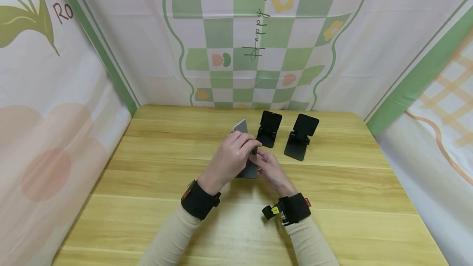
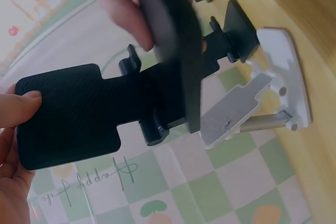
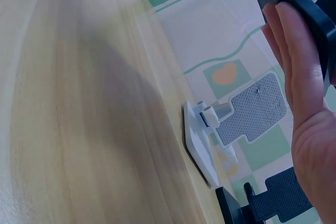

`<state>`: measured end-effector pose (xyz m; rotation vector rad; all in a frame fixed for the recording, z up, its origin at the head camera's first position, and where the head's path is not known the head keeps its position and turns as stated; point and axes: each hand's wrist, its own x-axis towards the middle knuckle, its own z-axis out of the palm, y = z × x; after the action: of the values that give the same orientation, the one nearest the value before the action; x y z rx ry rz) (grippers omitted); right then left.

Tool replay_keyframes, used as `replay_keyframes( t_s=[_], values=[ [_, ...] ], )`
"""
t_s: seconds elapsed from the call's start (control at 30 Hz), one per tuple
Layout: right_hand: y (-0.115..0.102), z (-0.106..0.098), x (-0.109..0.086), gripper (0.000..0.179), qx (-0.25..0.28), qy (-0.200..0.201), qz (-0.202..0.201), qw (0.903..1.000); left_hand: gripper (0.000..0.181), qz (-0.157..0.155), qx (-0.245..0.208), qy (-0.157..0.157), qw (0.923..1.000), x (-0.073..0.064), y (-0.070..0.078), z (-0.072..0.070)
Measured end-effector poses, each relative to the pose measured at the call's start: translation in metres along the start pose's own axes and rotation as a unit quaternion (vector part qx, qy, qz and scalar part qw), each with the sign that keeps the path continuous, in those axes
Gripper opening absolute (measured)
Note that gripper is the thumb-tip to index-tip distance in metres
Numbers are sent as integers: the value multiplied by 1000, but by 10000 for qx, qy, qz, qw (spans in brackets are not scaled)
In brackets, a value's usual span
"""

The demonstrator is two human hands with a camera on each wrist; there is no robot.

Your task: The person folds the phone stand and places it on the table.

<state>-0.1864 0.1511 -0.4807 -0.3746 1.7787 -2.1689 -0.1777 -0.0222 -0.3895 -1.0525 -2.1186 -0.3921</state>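
A black folding phone stand (image 1: 248,170) is between both hands above the table. My left hand (image 1: 230,157) pinches its slotted plate (image 2: 68,116), the thumb lying on the flat face near the edge. My right hand (image 1: 272,169) grips the base, its long fingers (image 3: 296,51) along one side; the thumb is hidden in the right wrist view. A hinge (image 2: 152,124) joins plate and base. Behind the hands stands a white phone stand (image 1: 241,126) with a grey textured pad (image 3: 254,108), partly covered by my left hand in the head view.
Two more black phone stands (image 1: 269,128) (image 1: 301,136) stand opened at the back right of the wooden table (image 1: 166,147). Printed cloth (image 1: 218,7) hangs behind the table's back edge and along both sides. Each wrist wears a black strap (image 1: 199,200).
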Motion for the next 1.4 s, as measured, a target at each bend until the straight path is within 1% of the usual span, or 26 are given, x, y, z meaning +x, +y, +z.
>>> replay_keyframes(
  t_s=[0.1, 0.27, 0.4, 0.57, 0.73, 0.87, 1.0, 1.23, 1.4],
  values=[
    [-1, 0, 0, 47, 19, 26, -27, 10000, 18, 21, 47, 51, 10000, -3, 2, 1],
    [0, 0, -1, 45, 57, 29, -94, 9999, 17, 150, 247, 181, 9994, -7, 5, 4],
    [1, -1, -1, 40, 90, 160, -29, 9998, 15, 261, 380, 245, 9986, -12, 7, 6],
    [-1, -2, -1, 40, 103, 257, 67, 9996, 15, 313, 309, 303, 9986, -18, 10, 11],
    [-2, -2, -1, 45, 181, 215, 91, 9996, 19, 362, 286, 375, 9982, -23, 12, 13],
    [-2, -2, 0, 42, 243, 227, 79, 9994, 21, 412, 349, 353, 9979, -26, 13, 15],
    [-2, -3, 0, 39, 289, 298, 155, 9990, 21, 431, 392, 303, 9978, -30, 15, 17],
    [-2, -3, 0, 45, 332, 340, 262, 9985, 17, 388, 291, 267, 9985, -35, 18, 20],
    [-1, -3, 1, 44, 364, 429, 276, 9980, 15, 387, 303, 266, 9984, -38, 19, 23]
  ],
)
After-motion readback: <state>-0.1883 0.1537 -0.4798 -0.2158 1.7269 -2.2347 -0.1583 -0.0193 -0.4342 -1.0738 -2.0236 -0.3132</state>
